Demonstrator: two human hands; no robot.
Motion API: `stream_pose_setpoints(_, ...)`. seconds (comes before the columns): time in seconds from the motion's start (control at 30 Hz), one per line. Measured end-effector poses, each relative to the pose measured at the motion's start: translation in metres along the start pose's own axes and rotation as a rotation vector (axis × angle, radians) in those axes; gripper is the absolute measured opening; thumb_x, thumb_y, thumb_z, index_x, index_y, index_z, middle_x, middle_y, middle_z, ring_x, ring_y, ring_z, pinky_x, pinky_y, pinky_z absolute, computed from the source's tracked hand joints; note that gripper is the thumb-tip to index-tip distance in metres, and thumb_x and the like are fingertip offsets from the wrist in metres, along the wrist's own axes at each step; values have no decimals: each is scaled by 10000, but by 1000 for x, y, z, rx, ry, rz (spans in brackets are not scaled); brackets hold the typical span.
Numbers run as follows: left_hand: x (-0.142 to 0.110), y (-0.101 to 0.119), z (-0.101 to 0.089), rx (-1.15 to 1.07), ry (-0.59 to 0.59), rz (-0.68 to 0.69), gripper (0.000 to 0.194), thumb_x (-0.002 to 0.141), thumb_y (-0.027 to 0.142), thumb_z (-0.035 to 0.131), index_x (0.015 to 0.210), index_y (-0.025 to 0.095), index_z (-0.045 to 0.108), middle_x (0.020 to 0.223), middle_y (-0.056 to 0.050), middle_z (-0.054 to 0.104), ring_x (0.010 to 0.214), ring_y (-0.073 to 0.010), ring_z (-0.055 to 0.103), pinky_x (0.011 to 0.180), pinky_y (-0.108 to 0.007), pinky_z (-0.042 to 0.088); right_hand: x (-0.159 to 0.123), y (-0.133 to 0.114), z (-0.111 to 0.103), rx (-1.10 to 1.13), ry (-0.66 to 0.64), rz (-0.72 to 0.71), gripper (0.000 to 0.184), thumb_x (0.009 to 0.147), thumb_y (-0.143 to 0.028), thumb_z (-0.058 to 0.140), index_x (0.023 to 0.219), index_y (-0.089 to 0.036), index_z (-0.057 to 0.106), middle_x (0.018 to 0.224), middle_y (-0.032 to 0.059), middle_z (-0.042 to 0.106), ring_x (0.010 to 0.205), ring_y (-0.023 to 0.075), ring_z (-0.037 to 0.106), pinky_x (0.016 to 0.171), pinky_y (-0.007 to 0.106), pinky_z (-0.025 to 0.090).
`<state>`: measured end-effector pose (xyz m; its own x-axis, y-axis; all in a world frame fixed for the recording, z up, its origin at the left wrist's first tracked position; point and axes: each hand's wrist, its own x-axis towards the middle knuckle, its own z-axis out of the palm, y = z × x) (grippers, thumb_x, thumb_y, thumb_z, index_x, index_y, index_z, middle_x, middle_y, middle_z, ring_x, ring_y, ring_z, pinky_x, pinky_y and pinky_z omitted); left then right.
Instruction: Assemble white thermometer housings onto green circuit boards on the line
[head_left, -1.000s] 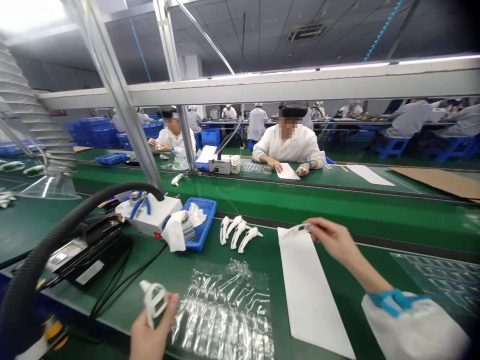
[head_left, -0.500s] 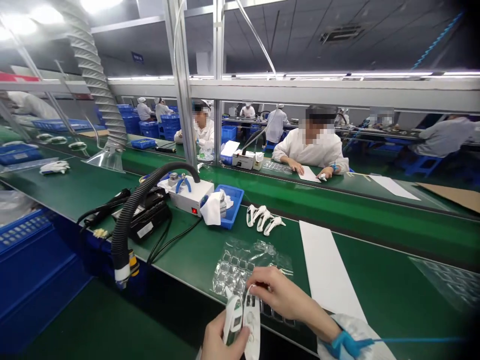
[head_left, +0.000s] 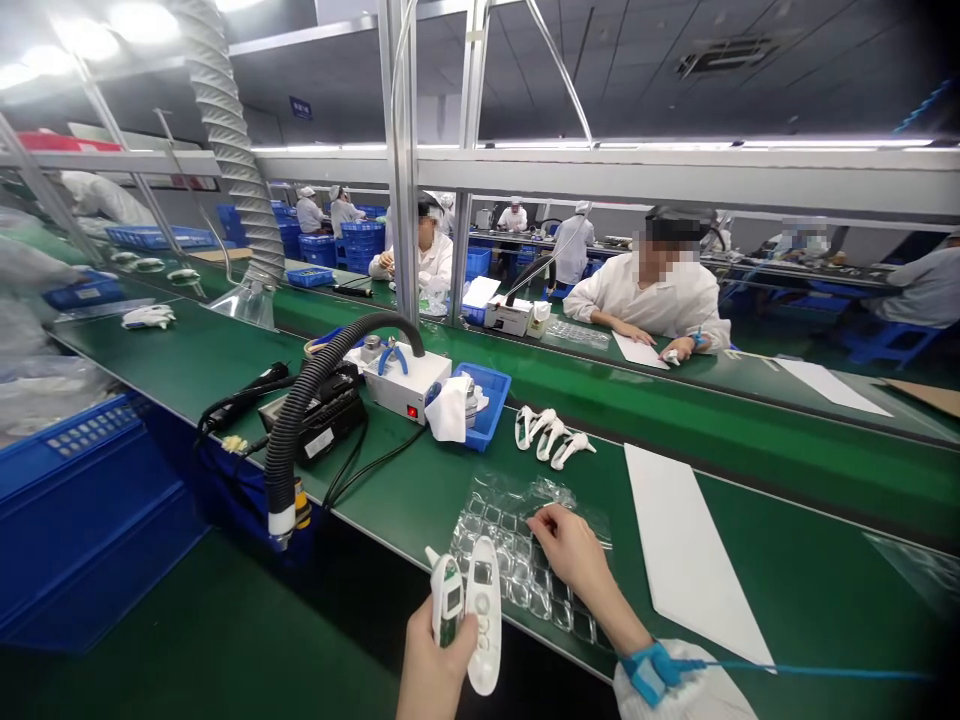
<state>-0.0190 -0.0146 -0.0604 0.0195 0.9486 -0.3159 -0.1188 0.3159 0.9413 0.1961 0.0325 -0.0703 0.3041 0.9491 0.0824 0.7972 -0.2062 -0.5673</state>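
Observation:
My left hand [head_left: 429, 655] is closed around a white ear thermometer body [head_left: 442, 575] with a small display window and a pointed probe tip. In the same grip, beside it, stands a long white cover [head_left: 484, 662] with a window opening and several button holes. Above a clear plastic tray [head_left: 517, 578] of square pockets, my right hand [head_left: 574, 553] has its fingertips pinched together. Anything between those fingertips is too small to make out. A blue wrist strap [head_left: 651, 672] circles my right wrist.
Several white thermometer housings [head_left: 551, 438] lie behind the tray. A long white sheet [head_left: 697, 560] is at the right. Leftward are a blue bin [head_left: 491, 415], a white box [head_left: 405, 385] and a black hose [head_left: 281, 440]. Across the green bench sits a co-worker [head_left: 660, 305].
My right hand has left the white cover and moved over the clear tray. My left hand keeps both white parts, now turned more upright. The camera view has shifted left.

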Motion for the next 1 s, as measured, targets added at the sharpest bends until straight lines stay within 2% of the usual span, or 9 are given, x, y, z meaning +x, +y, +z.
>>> stream_pose_setpoints(0.07, -1, 1, 1, -9, -10, -10, 245, 624, 331, 715, 756, 127, 690, 623, -36, 652, 673, -225, 620, 647, -296, 506, -4, -2, 2, 21, 32, 18, 208, 831, -334, 488, 662, -230, 549, 636, 30, 637, 603, 210, 584, 538, 287, 349)
stream_pose_setpoints(0.13, -1, 2, 2, -11, -15, -15, 247, 620, 310, 708, 775, 119, 690, 626, -37, 660, 677, -227, 623, 666, -301, 504, -10, -5, 1, 61, 76, -22, 221, 836, -348, 487, 651, -233, 523, 617, 16, 608, 568, 189, 554, 529, 281, 348)
stream_pose_setpoints(0.23, -2, 4, 5, -5, -10, -25, 252, 619, 303, 699, 786, 114, 687, 652, -46, 679, 680, -229, 626, 669, -303, 497, -22, -14, -6, 150, 201, -119, 256, 859, -380, 473, 649, -234, 493, 632, 10, 561, 559, 169, 494, 552, 285, 355)
stream_pose_setpoints(0.3, -2, 5, 6, -5, -10, -32, 261, 623, 303, 693, 797, 108, 685, 675, -56, 692, 683, -230, 628, 659, -301, 490, -32, -23, -14, 265, 237, -114, 279, 865, -415, 478, 653, -235, 498, 630, 6, 533, 558, 164, 458, 553, 284, 360)
stream_pose_setpoints(0.4, -2, 6, 10, 15, -16, -18, 275, 628, 303, 690, 809, 97, 686, 704, -71, 706, 673, -225, 618, 630, -293, 474, -47, -40, -22, 490, 87, -32, 314, 838, -475, 523, 636, -234, 520, 587, -9, 494, 528, 154, 418, 500, 269, 349)
stream_pose_setpoints(0.5, -2, 5, 13, 79, -42, 39, 257, 637, 302, 683, 797, 101, 684, 683, -64, 698, 640, -205, 589, 621, -288, 462, -58, -50, -19, 587, -56, -11, 332, 820, -485, 542, 611, -228, 527, 579, -16, 473, 521, 145, 394, 491, 264, 340)
stream_pose_setpoints(0.7, -1, -2, 18, 140, -70, 84, 232, 676, 328, 642, 784, 124, 668, 648, -35, 650, 649, -198, 574, 630, -277, 461, -62, -48, -6, 582, -58, -10, 324, 825, -467, 539, 607, -228, 527, 592, -17, 456, 528, 146, 371, 504, 270, 329)
stream_pose_setpoints(1.0, -3, 1, 18, 178, -95, 77, 243, 690, 327, 620, 785, 109, 670, 650, -39, 619, 638, -186, 539, 616, -268, 444, -66, -43, -1, 596, -72, 20, 295, 823, -440, 572, 639, -240, 456, 590, -30, 449, 534, 152, 400, 505, 267, 323)
